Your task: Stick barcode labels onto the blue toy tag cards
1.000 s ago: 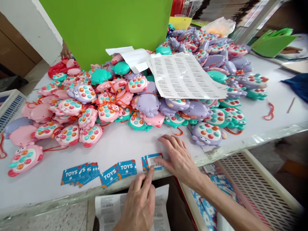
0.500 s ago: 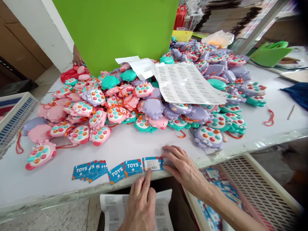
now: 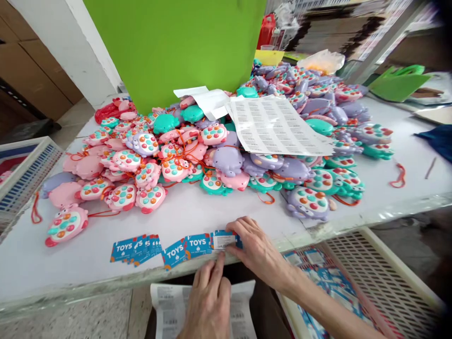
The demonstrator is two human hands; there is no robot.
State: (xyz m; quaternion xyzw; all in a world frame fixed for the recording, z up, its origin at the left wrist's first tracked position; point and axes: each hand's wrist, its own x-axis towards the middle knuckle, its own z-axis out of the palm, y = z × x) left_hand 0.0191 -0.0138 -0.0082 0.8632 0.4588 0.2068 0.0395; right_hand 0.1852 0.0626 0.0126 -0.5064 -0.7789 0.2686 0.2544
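Card with a white label, the labelled card, lies face up on the counter close to its near edge, in front of you. Its long axis runs roughly left to right, nearly along that edge. Your right hand is the nearer one: it comes in from the right and closes on the card's right end, fingers over the far side and thumb at the near side, with a bit of blue showing between them. Your left hand sits on the body side of the card, over the label sheet below the counter edge. Its index finger points forward, the tip just beside the card's near edge, while the other fingers curl back; you cannot tell from here whether they grip anything, or whether that fingertip touches the card. To the left of the labelled card, the pair of cards shows its TOYS print, its right one about level with your card, and farther left lies the fan of cards. Beyond both hands is the toy pile, well apart from your fingers, and the basket stands below, to your right.
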